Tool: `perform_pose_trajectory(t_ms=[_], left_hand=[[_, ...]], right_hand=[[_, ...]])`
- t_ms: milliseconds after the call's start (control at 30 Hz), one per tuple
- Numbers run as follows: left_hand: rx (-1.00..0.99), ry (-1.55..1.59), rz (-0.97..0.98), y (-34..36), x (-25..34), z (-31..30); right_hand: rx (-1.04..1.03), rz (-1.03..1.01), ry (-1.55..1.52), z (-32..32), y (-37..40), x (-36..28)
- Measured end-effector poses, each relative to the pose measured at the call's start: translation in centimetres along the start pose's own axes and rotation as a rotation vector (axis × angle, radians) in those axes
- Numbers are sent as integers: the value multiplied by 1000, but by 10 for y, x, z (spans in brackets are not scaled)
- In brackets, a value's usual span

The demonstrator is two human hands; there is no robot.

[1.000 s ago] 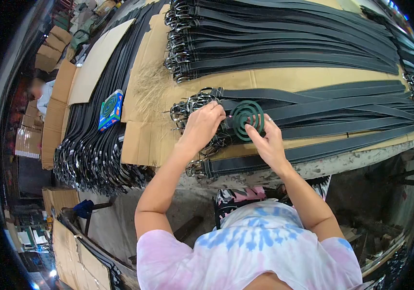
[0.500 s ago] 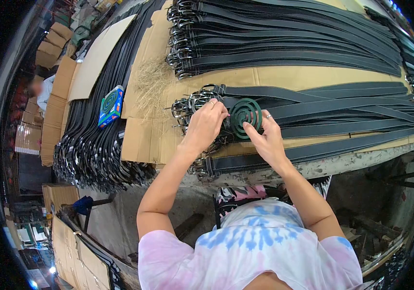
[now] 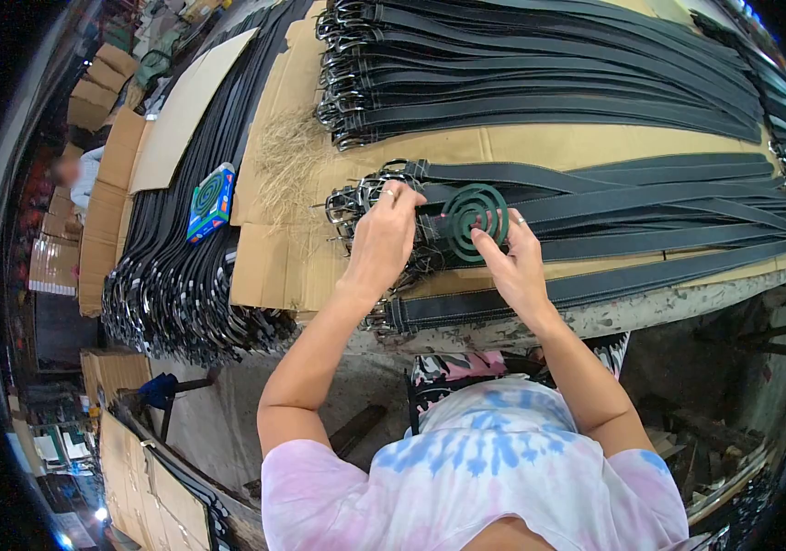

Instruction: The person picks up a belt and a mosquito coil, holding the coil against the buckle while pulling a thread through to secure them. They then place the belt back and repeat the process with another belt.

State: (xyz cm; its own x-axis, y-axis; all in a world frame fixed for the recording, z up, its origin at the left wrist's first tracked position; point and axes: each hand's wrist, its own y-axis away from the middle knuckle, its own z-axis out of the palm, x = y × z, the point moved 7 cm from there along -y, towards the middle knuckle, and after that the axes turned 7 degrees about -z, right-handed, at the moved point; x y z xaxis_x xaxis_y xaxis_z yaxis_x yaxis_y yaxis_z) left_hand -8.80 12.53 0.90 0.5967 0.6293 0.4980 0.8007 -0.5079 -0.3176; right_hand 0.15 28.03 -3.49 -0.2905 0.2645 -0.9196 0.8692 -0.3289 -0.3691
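A dark green mosquito coil (image 3: 457, 223) is pinched between thumb and fingers of my right hand (image 3: 517, 262), raised over a row of black belts (image 3: 613, 204). Just to its left is my left hand (image 3: 382, 241), apart from the coil, with thumb and fingertips drawn together. Whether anything small sits between those fingertips is hidden. Behind and below my left hand lie the belts' metal buckles (image 3: 349, 207), partly covered by it.
More black belts (image 3: 540, 69) lie in a stack at the back. On the left, a blue box with a coil picture (image 3: 210, 203) rests on another belt pile (image 3: 168, 248). Dry straw-like fibres (image 3: 290, 156) are scattered on the cardboard (image 3: 269, 266). A person (image 3: 85, 179) is at the far left.
My left hand has drawn back slightly left, away from the coil. My right hand has shifted a little to the right with the coil, which has turned slightly.
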Motion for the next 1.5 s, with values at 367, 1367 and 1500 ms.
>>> perform_pose_trajectory(t_ms=[367, 1367, 1500], left_hand=[[-397, -356, 474, -1, 22, 18], [-277, -366, 570, 13, 11, 28], [-224, -337, 557, 16, 11, 25]], right_hand=[[55, 21, -149, -2, 23, 10], [27, -44, -47, 6, 27, 0], [23, -27, -45, 6, 27, 0]])
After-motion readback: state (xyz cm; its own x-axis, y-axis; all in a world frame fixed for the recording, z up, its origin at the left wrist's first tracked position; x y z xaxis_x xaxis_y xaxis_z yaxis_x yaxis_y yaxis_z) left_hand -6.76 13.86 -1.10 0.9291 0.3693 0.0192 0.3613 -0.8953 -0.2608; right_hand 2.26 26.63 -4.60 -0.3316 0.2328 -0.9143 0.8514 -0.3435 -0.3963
